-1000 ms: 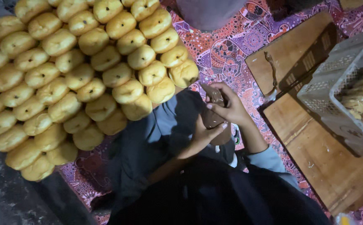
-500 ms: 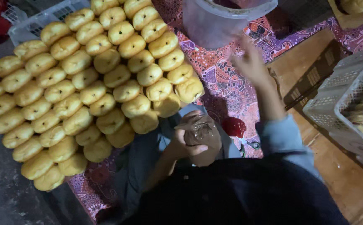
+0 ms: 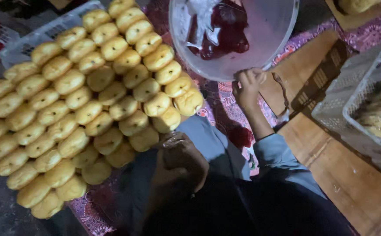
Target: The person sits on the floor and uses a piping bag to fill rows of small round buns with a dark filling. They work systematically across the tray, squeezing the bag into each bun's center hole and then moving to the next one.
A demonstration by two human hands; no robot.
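Observation:
My right hand [image 3: 249, 83] reaches forward and grips the near rim of a clear plastic tub [image 3: 282, 26] that holds red jam [image 3: 225, 32] and a crumpled plastic bag. My left hand [image 3: 182, 158] stays low over my lap, curled around a small dark thing with a shiny wrap. It is too dim to tell what that thing is. A big pile of golden round buns [image 3: 81, 105] lies just left of my left hand.
The buns rest partly on a white plastic crate [image 3: 46, 32]. Wooden boards [image 3: 339, 175] lie to the right, beside a white basket [image 3: 352, 105] with more buns. A red blob [image 3: 241, 136] sits on the patterned cloth [image 3: 230, 107].
My right hand left my lap, reached forward and took hold of the tub's rim. The tub now sits lower and nearer in view. My left hand stayed closed at my lap.

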